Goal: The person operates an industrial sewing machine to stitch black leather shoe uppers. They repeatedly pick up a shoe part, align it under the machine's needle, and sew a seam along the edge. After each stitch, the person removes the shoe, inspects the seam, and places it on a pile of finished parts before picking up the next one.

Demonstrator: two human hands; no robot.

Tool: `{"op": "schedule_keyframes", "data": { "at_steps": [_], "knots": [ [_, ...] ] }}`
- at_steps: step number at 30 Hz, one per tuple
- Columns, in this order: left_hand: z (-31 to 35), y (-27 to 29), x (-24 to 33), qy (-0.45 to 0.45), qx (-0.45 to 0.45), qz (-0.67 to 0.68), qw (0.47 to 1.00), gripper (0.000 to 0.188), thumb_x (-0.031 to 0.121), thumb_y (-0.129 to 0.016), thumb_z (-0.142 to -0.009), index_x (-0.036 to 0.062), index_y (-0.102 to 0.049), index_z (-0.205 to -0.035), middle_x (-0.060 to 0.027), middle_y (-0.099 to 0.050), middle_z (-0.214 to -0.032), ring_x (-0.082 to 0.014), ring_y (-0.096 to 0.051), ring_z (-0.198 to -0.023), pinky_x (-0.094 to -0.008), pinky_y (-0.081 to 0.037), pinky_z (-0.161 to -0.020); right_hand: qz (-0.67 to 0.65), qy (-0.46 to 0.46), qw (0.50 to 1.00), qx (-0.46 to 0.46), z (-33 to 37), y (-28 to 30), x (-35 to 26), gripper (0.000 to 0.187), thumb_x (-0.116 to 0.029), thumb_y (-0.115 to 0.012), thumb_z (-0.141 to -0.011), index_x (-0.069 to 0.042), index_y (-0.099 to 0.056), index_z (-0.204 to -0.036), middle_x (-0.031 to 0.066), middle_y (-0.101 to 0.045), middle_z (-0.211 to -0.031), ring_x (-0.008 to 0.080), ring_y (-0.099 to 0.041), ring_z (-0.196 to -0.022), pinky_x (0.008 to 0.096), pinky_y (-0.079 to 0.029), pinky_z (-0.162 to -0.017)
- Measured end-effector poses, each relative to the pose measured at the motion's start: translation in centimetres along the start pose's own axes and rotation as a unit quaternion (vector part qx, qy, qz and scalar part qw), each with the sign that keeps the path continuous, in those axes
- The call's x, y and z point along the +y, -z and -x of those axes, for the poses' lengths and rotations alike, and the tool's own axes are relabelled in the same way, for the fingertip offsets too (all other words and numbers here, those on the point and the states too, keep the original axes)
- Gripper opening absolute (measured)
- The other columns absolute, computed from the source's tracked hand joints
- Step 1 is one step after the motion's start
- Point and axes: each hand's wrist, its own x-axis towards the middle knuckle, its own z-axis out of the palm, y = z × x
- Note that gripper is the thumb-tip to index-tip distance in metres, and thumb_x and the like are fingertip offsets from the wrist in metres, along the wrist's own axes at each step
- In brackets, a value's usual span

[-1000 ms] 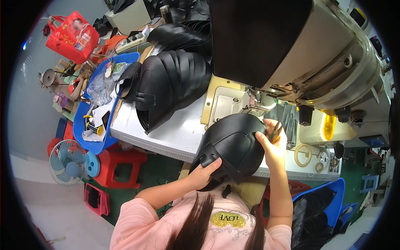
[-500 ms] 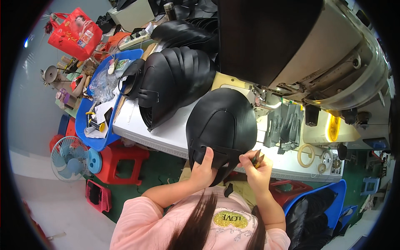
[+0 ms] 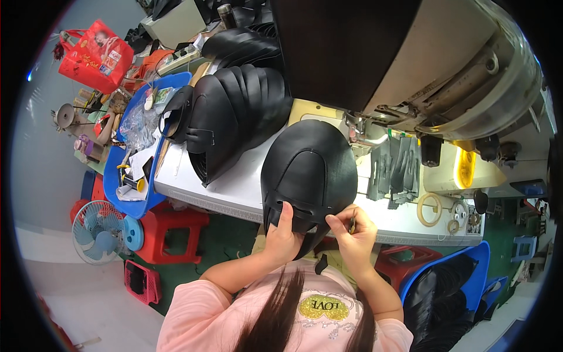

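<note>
A black leather shoe upper (image 3: 309, 161) with a curved seam and a strap across it hangs over the table's near edge. My left hand (image 3: 282, 237) grips its lower part, thumb lying over the strap and fingers hidden behind. At the upper's lower right edge my right hand (image 3: 355, 233) is closed, thumb and forefinger pinching by the strap's end. Small thread snips (image 3: 352, 224) sit in that same hand, mostly hidden by the fingers. Left of the upper stands a fanned stack of similar black uppers (image 3: 234, 111).
A sewing machine (image 3: 437, 108) looms over the white table (image 3: 234, 196) at right, beside black strips (image 3: 396, 167). Blue trays hold sundries (image 3: 146, 193) at left and black pieces (image 3: 481, 258) at lower right. A red stool (image 3: 170, 234) and fan (image 3: 98, 232) stand at left.
The snips' blades have turned and now show less between my right fingers. My right hand has shifted slightly left and up. The whole view has swung a little; my left hand keeps its grip.
</note>
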Motion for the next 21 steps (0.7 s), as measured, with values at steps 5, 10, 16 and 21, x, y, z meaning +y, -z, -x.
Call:
{"op": "schedule_keyframes", "data": {
  "at_steps": [5,10,16,21],
  "knots": [
    [0.3,-0.2,0.2,0.027,-0.012,-0.006,1.0,0.051,0.038,-0.039,-0.09,0.0044,-0.029,-0.127,-0.0127,-0.043,-0.122,-0.0241,-0.046,-0.109,-0.0406,-0.038,-0.093,-0.189,-0.058,0.98,-0.006,-1.8,-0.2,-0.9,0.059,-0.004,-0.075,-0.061,-0.001,-0.047,-0.112,0.0049,-0.055,-0.099,0.0095,-0.053,-0.083,0.0212,-0.042,-0.07],
    [0.0,0.3,-0.4,0.093,-0.018,-0.003,0.995,0.057,0.042,-0.037,-0.09,0.0067,-0.024,-0.132,-0.0118,-0.036,-0.13,-0.0255,-0.04,-0.117,-0.0418,-0.031,-0.099,-0.355,-0.237,0.887,-0.177,-2.6,1.5,0.3,0.066,-0.004,-0.073,-0.06,0.001,-0.042,-0.118,0.0077,-0.052,-0.11,0.0165,-0.051,-0.098,0.027,-0.041,-0.086],
    [0.1,0.8,-0.6,0.139,0.027,-0.016,0.99,0.049,0.037,-0.042,-0.089,0.0043,-0.034,-0.124,-0.0107,-0.046,-0.117,-0.022,-0.048,-0.103,-0.0369,-0.039,-0.087,-0.293,-0.189,0.926,-0.148,-3.0,1.4,-0.6,0.045,-0.003,-0.072,-0.063,0.001,-0.054,-0.104,0.006,-0.059,-0.097,0.0141,-0.055,-0.087,0.0282,-0.044,-0.08],
    [2.0,1.6,1.9,-0.005,-0.224,-0.572,0.789,0.012,0.008,-0.058,-0.075,0.0,-0.06,-0.085,-0.0096,-0.056,-0.083,-0.0234,-0.054,-0.082,-0.0347,-0.046,-0.071,-0.227,-0.192,0.943,-0.147,-3.5,2.4,-0.3,0.034,-0.001,-0.071,-0.065,0.002,-0.058,-0.096,0.006,-0.061,-0.088,0.0127,-0.057,-0.078,0.0271,-0.047,-0.074]
  ]
}}
